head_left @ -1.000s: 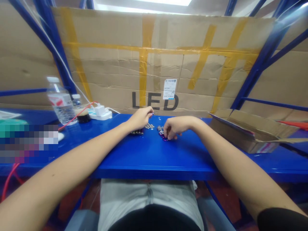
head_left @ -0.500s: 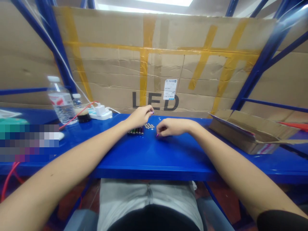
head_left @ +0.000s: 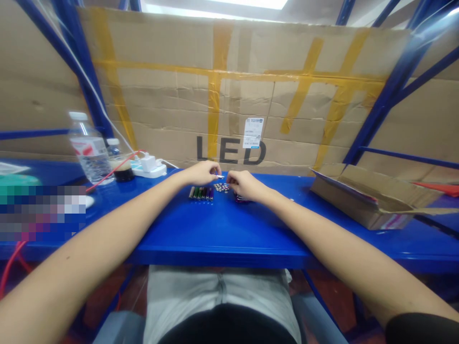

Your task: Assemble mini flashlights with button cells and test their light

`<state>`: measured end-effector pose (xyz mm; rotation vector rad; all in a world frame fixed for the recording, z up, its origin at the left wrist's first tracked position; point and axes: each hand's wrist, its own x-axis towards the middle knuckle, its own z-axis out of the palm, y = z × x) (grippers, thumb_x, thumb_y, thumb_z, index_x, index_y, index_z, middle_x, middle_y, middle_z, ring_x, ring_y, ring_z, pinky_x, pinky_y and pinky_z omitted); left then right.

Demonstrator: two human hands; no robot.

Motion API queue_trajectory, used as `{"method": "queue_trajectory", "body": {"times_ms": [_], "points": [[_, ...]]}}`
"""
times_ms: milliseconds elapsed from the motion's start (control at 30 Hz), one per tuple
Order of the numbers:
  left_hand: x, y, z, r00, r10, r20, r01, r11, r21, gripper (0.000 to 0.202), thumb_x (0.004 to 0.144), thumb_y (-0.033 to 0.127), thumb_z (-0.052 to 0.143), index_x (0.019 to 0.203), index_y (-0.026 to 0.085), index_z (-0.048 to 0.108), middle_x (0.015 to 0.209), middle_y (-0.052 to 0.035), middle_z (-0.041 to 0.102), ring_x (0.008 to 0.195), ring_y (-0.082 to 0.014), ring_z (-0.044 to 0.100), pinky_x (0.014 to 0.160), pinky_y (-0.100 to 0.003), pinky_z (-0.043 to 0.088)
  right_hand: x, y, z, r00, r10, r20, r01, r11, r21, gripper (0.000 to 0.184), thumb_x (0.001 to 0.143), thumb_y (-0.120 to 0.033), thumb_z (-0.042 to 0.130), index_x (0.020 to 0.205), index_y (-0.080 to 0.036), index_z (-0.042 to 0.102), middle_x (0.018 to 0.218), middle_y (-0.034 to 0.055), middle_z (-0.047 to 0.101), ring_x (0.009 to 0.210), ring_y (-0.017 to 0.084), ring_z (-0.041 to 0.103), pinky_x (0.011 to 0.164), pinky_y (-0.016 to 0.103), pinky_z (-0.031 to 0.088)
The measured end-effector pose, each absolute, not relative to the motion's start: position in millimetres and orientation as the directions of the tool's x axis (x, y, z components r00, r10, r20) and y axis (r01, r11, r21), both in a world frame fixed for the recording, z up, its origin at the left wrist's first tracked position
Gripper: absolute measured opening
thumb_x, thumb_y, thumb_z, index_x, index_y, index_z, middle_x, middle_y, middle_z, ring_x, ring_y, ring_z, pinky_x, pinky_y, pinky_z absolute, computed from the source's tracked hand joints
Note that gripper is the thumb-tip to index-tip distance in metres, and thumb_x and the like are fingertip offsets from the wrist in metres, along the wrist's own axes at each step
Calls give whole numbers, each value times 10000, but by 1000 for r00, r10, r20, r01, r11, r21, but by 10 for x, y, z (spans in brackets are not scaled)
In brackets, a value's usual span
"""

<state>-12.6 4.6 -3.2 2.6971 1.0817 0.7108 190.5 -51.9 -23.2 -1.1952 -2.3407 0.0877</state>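
Both hands meet at the far middle of the blue table [head_left: 222, 229]. My left hand [head_left: 201, 173] is closed in a pinch on a small silver piece at its fingertips. My right hand [head_left: 244, 185] is curled with its fingers closed, close to the left hand; what it grips is too small to name. Between and just below the fingertips lies a small heap of shiny metal beads [head_left: 221, 188]. A row of short coloured cylinders [head_left: 201, 193] lies under my left hand. Some purple pieces [head_left: 241, 198] show under my right hand.
A water bottle [head_left: 89, 150], a smaller dark bottle [head_left: 120, 165] and a white charger on a power strip [head_left: 148, 167] with a red cable stand at the left. An open cardboard box [head_left: 373, 196] lies at the right. A taped cardboard sheet marked LED [head_left: 233, 95] walls the back.
My right hand has moved left and away from the purple pieces, up to my left hand. My left hand has dropped slightly toward the bead heap.
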Motion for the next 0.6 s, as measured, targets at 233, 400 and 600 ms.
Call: {"method": "queue_trajectory", "body": {"times_ms": [233, 400, 600], "points": [[-152, -14, 20, 688, 677, 262, 611, -735, 295, 148, 729, 251, 637, 851, 194, 699, 792, -28, 718, 679, -157, 625, 591, -239, 424, 1900, -450, -317, -522, 748, 411, 728, 641, -242, 189, 790, -16, 573, 806, -141, 713, 782, 55, 711, 731, 153, 609, 709, 244, 412], [-112, -87, 21, 725, 627, 284, 560, -778, 286, 156, 652, 123, 642, 773, 202, 700, 777, -4, 714, 706, -152, 622, 622, -238, 427, 1911, -425, -343, -554, 725, 408, 722, 663, -198, 205, 819, -42, 548, 827, -135, 731, 850, 84, 734, 786, 173, 629, 725, 252, 423], [-88, -130, 23, 732, 622, 279, 565, -782, 263, 180, 647, 85, 637, 761, 204, 708, 770, 7, 719, 727, -154, 628, 647, -247, 430, 1900, -449, -336, -622, 682, 386, 714, 695, -78, 253, 837, -29, 494, 863, -108, 733, 894, 119, 727, 830, 197, 623, 766, 268, 435]]}}
